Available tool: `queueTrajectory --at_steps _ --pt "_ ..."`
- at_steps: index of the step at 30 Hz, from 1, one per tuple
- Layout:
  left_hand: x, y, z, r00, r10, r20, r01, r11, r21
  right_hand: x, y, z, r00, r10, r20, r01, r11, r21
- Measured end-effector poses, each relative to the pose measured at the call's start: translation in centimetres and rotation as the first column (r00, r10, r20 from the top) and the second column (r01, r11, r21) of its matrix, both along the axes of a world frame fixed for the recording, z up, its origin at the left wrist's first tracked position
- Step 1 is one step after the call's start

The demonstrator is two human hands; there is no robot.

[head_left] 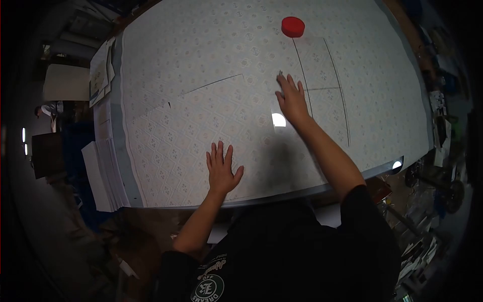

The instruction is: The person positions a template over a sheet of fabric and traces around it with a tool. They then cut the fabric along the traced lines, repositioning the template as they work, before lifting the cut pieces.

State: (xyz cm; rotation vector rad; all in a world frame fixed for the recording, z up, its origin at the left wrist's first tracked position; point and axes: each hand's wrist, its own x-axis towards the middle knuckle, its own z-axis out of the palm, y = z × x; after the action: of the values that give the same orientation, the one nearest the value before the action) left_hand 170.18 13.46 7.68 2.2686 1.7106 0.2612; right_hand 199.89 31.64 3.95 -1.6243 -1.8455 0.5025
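My left hand (221, 168) lies flat with its fingers spread on a pale patterned cloth (176, 151), near the table's front edge. Farther forward and to the right, my right hand (293, 102) rests on the same cloth, fingers stretched and apart. A tiny greyish thing (280, 74) shows right at its fingertips, too small to name. Just right of this hand, dark lines (326, 89) form a long narrow rectangle on the cloth. A round red disc-shaped object (293, 27) sits beyond, at the top of one line.
Another dark line (213, 83) and a short dark mark (169, 105) lie left of centre. Stacked white sheets (106, 171) stand along the table's left side, with papers (102, 73) behind. Clutter lines the right side. A person (46, 110) is at the far left.
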Motion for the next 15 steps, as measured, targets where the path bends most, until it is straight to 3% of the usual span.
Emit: queueTrajectory --at_steps 3,6,10,12,15 --pt "-0.1 0.0 -0.4 1.0 0.0 0.015 0.0 1.0 0.024 0.3 10.4 -0.4 1.0 0.017 -0.022 -0.015 0.995 0.097" --pt "-0.1 0.0 -0.4 1.0 0.01 0.019 -0.01 0.999 0.049 -0.6 12.7 -0.1 0.999 0.015 -0.044 -0.011 0.996 0.088" --pt "0.2 0.1 -0.6 0.999 0.032 0.025 -0.033 0.999 0.04 -0.7 8.7 0.0 0.999 0.044 -0.008 -0.043 0.998 0.055" --pt "0.0 -0.4 -0.7 1.0 0.018 0.024 -0.019 0.999 0.038 -0.8 5.8 0.0 0.998 0.044 -0.04 -0.039 0.992 0.12" --pt "0.0 0.0 -0.9 0.999 0.003 0.042 -0.007 0.996 0.086 -1.6 1.5 0.2 1.0 -0.021 -0.024 0.023 0.995 0.094"
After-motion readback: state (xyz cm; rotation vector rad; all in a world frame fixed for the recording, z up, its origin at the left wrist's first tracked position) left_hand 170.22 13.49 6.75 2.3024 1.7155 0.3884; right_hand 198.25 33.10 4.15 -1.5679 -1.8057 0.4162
